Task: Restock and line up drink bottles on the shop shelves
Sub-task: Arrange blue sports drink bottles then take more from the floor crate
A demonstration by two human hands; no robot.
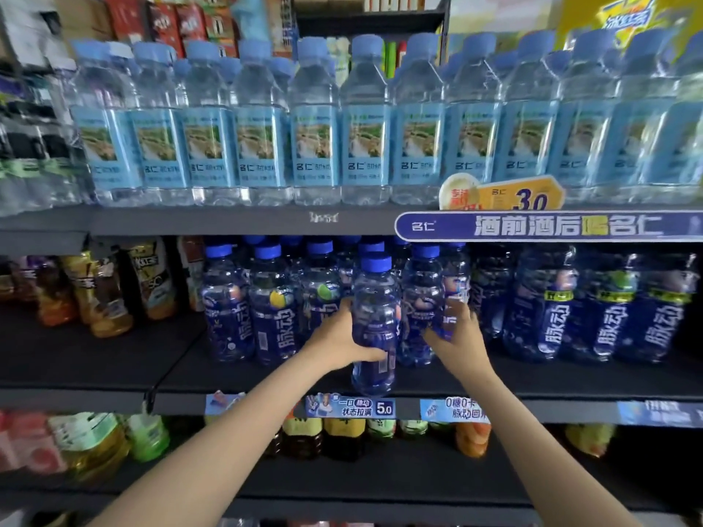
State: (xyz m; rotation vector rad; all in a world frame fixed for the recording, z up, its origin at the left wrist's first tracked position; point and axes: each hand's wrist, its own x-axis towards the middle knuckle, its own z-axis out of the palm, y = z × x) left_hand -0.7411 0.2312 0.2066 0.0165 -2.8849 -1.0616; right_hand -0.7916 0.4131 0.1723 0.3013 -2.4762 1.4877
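On the middle shelf [95,359] stands a row of dark blue drink bottles with blue caps. My left hand [338,338] grips one blue bottle [374,317] at the shelf's front edge, in front of the row. My right hand [462,336] is wrapped around a neighbouring blue bottle [450,294] just to its right, in the row. More blue bottles [274,302] stand to the left, and others [608,310] continue to the right.
The top shelf carries a tight row of clear water bottles [365,123] with light blue labels. Brown and amber drink bottles [102,290] stand at the middle shelf's left, with bare shelf in front of them. Price tags [350,407] line the shelf edge. Yellow and orange drinks fill the lower shelf.
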